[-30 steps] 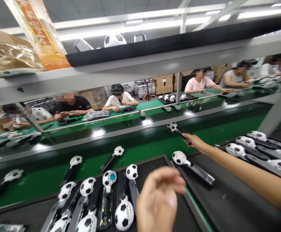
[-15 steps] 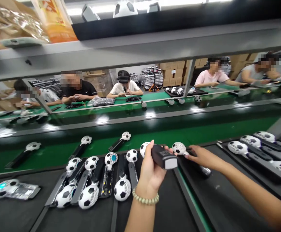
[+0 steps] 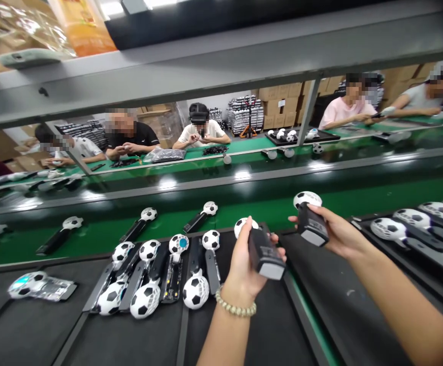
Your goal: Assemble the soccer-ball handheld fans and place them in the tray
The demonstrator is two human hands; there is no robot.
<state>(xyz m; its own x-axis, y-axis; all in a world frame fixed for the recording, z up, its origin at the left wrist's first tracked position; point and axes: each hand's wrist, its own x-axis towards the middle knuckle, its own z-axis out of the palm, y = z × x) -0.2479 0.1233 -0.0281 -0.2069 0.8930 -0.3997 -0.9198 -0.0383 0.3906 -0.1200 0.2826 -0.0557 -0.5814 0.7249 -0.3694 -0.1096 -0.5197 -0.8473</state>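
Note:
My left hand [image 3: 240,267], with a beaded bracelet at the wrist, is wrapped round the black handle of a soccer-ball handheld fan [image 3: 266,254]. Its white-and-black ball head points away from me, partly behind my fingers. To the right, my right hand [image 3: 338,231] grips a second soccer-ball handheld fan [image 3: 312,224] by its handle, raised over the tray edge. Both handles have their pale ends tilted toward me. Left of my hands, several similar fans [image 3: 145,300] lie in rows on a black tray [image 3: 126,340]. One has its handle open, showing a circuit board [image 3: 171,281].
More fans [image 3: 391,230] fill a tray at the right. Several lie spaced along the green conveyor belt [image 3: 244,203]. A clear-handled piece [image 3: 40,286] rests at the left. A grey shelf beam [image 3: 191,76] crosses overhead. Co-workers sit at the opposite bench.
My right hand has picked up the fan it was reaching for and lifted it. My left hand has moved slightly right and down with its fan. The view has shifted a little.

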